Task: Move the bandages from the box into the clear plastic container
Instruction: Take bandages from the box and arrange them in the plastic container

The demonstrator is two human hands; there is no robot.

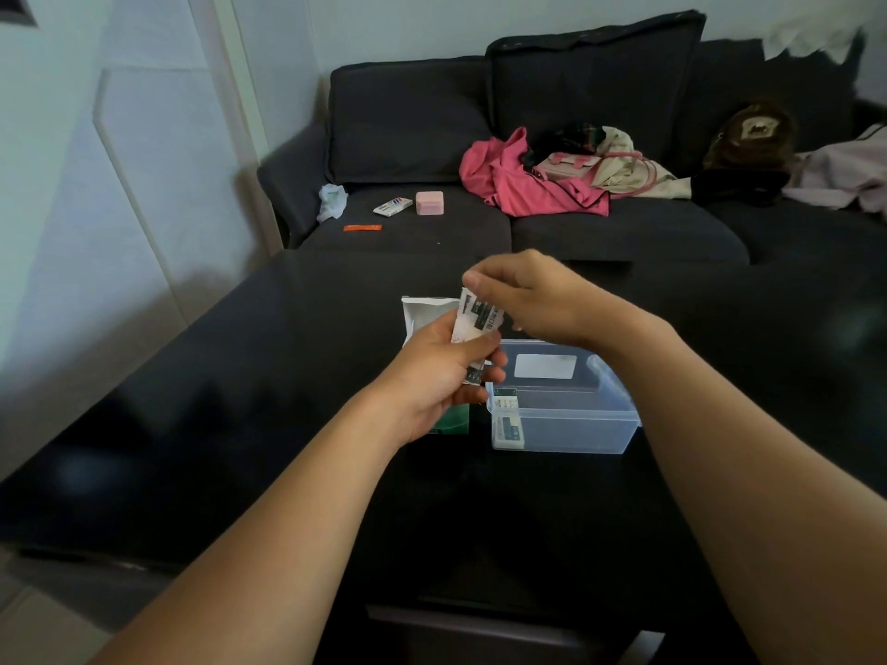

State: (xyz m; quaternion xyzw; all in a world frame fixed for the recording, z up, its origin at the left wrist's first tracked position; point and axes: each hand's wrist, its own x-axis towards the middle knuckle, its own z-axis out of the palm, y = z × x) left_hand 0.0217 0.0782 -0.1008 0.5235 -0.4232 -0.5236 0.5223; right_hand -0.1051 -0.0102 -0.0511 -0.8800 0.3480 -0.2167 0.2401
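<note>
A green and white bandage box with its flap open stands on the black table, partly hidden behind my left hand. That hand grips a bunch of wrapped bandages just above the box. My right hand pinches the top edge of those bandages between thumb and fingers. The clear plastic container sits right of the box, under my right wrist. A couple of wrapped bandages lean against its left inner wall.
The glossy black table spreads wide around the box and container. Behind it is a dark sofa with a pink cloth, bags, a pink case and small packets. A white wall is at left.
</note>
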